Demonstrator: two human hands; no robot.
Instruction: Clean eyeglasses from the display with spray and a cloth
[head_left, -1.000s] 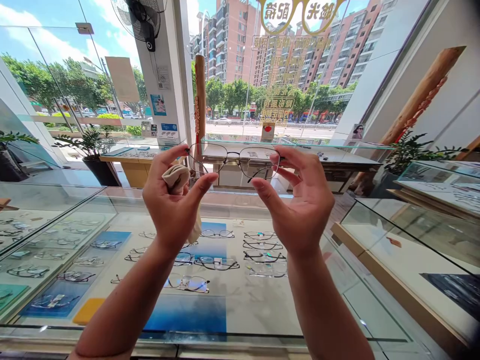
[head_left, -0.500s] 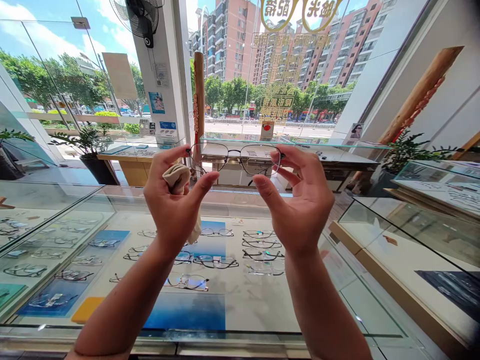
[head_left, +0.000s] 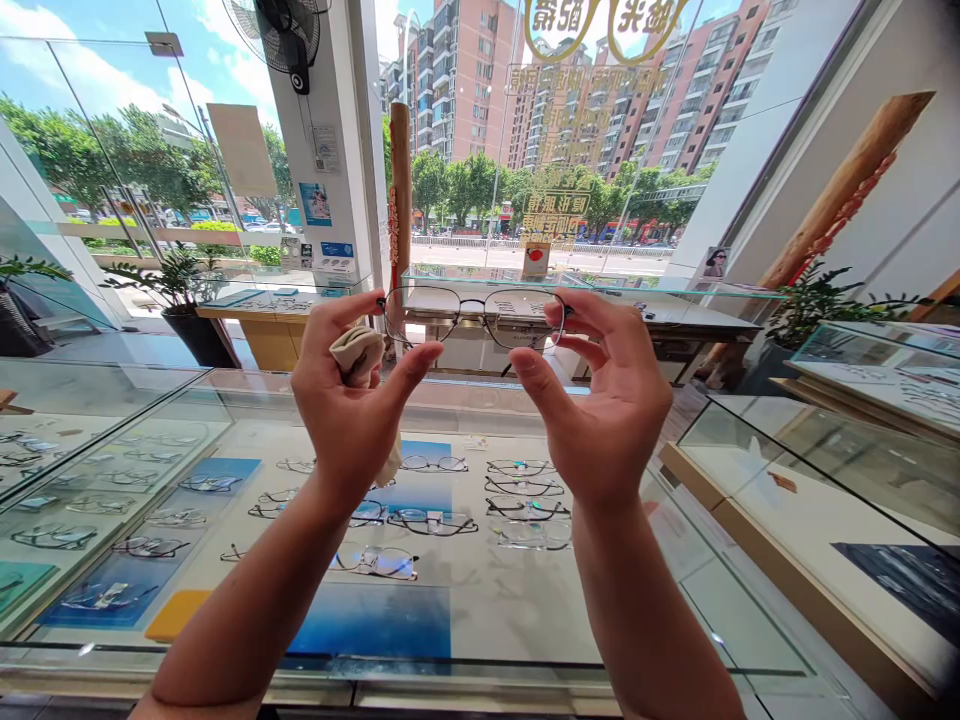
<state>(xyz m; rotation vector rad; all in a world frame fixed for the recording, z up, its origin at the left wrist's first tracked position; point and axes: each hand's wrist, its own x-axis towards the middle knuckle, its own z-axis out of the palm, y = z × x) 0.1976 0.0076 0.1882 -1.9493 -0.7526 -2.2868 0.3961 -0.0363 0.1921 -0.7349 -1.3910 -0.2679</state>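
Observation:
A pair of thin dark-rimmed eyeglasses (head_left: 472, 302) is held up level in front of me, above the glass display case. My left hand (head_left: 349, 390) grips the left end of the frame by its hinge, and a crumpled beige cloth (head_left: 358, 350) is tucked in the same hand, part of it hanging below the palm. On the other side my right hand (head_left: 604, 395) grips the right end of the frame, its thumb below the lens. Both lenses are clear, and the street shows through them.
Beneath my arms is a glass display case (head_left: 525, 630) with several rows of eyeglasses (head_left: 433, 522) and a yellow-orange box (head_left: 177, 615). Further cases stand right (head_left: 750, 470) and beyond. Potted plants (head_left: 187, 310), a wall fan (head_left: 289, 40) and large windows lie ahead.
Hardly anything differs. Both hands and the eyeglasses sit very slightly further right in the view, and the grip looks the same.

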